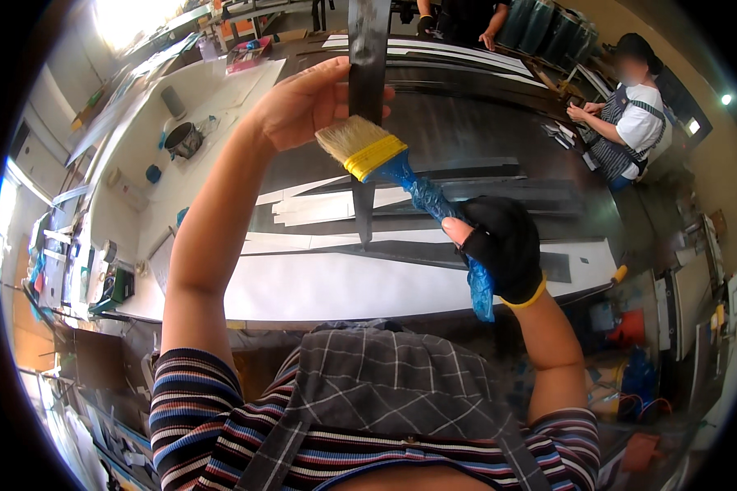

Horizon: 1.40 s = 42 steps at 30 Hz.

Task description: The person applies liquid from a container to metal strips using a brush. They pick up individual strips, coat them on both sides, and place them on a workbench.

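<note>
My bare left hand [303,106] is closed round a long dark strip [368,49], which it holds up in front of me, one end running out of the top of the view. The strip's narrow lower end hangs over the table. In a black glove with a yellow cuff, my right hand [504,250] grips a wide paintbrush [377,151] by its handle, which is wrapped in blue plastic. The brush has pale bristles and a yellow band. Its bristles are near the strip, below my left fingers; whether they touch it I cannot tell.
White and dark strips lie on the dark table [458,123], with a white sheet [327,282] along its near edge. A dark bucket [183,141] stands at the left. One co-worker [626,114] is at the right, another [463,20] across the table. A yellow-handled tool [620,273] lies at the right edge.
</note>
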Each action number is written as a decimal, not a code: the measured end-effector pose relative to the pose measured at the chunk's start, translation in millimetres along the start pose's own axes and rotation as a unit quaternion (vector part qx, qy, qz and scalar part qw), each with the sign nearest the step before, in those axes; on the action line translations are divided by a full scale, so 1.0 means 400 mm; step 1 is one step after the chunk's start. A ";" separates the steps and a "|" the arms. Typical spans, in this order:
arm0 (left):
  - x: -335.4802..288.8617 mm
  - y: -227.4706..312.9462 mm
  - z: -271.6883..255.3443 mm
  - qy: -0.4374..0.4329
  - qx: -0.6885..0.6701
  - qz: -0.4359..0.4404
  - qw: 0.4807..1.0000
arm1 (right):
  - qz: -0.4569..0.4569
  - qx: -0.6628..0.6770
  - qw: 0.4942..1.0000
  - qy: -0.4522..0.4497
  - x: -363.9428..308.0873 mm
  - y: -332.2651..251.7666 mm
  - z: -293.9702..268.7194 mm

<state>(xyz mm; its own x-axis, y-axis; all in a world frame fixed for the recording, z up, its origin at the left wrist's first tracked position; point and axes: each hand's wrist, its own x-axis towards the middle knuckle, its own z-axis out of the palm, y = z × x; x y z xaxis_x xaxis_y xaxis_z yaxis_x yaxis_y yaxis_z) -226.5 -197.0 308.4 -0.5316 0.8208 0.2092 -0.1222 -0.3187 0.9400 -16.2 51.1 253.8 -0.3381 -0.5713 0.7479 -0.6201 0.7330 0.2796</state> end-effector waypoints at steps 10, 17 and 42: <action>-0.004 0.007 0.013 0.040 -0.019 -0.009 0.999 | 0.011 0.003 1.000 -0.009 -0.034 -0.027 0.001; 0.007 -0.023 -0.017 -0.047 -0.009 0.003 0.999 | 0.020 -0.007 1.000 0.007 -0.018 0.002 -0.009; 0.038 -0.113 -0.036 0.051 -0.045 -0.057 0.996 | 0.047 -0.011 0.999 -0.015 -0.091 -0.015 0.038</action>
<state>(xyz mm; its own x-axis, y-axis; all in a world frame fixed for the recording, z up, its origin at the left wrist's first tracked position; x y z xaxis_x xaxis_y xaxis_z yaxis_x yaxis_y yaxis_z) -241.1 -176.9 265.3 -0.5925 0.8025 0.0701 -0.2577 -0.2713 0.9273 -11.0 61.8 215.8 -0.4157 -0.5103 0.7528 -0.5691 0.7916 0.2224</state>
